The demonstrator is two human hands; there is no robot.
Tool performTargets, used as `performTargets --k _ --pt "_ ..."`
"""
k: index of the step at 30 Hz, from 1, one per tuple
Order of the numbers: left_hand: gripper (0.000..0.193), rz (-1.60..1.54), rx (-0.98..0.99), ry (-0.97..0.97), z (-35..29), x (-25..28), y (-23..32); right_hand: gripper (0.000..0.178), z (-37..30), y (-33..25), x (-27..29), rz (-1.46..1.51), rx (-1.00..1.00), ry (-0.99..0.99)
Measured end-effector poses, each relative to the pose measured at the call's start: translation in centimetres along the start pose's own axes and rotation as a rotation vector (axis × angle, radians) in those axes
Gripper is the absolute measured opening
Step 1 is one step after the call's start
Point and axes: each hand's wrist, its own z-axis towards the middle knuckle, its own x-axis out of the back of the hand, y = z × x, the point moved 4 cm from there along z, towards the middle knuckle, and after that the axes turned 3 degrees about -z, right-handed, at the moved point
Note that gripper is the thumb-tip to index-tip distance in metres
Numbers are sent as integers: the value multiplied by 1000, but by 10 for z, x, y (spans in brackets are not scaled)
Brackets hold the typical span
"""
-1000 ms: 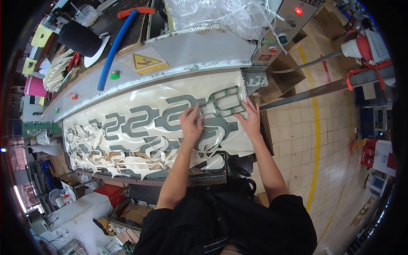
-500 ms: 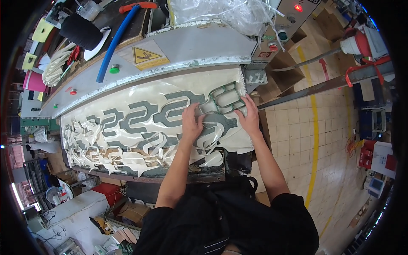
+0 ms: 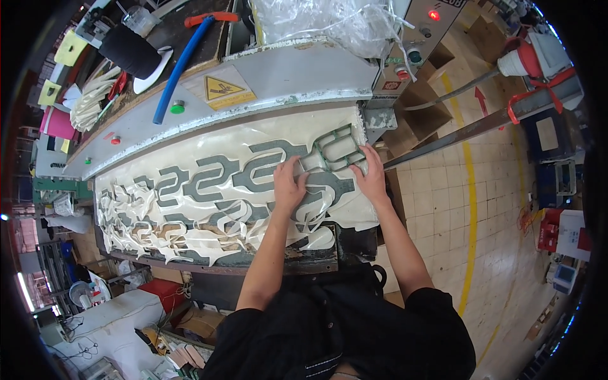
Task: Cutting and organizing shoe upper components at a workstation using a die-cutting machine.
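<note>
A green-edged metal cutting die (image 3: 322, 156), a fork-shaped outline frame, lies on a cream sheet (image 3: 269, 128) near the sheet's right end. My left hand (image 3: 291, 185) grips its narrow left end, thumb and fingers closed around it. At the die's lower right corner, my right hand (image 3: 372, 177) holds the frame between thumb and fingers. Left of and below the die, the sheet has several fork-shaped cutouts, with a dark grey-green surface (image 3: 255, 184) showing through. Loose curled scraps (image 3: 136, 206) of the sheet are heaped at the left.
The machine's grey beam (image 3: 285, 76) runs behind the sheet, bearing a green button (image 3: 178, 107) and a yellow warning label (image 3: 223, 90). A blue-handled hammer (image 3: 183, 66) leans over it. Clear plastic bags (image 3: 323, 28) lie on top. A metal bar (image 3: 437, 138) juts out at the right.
The view has shifted slightly, so the machine and sheet appear a little further right and lower. Both hands stay on the cutting die, which shows no clear movement on the sheet.
</note>
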Motion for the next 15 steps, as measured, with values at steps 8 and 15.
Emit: performTargets --k 8,15 --pt "60 130 -146 25 -3 34 29 54 -23 -44 31 -131 184 96" --pt "64 160 -253 -271 -75 107 67 51 -92 -147 79 176 237 68"
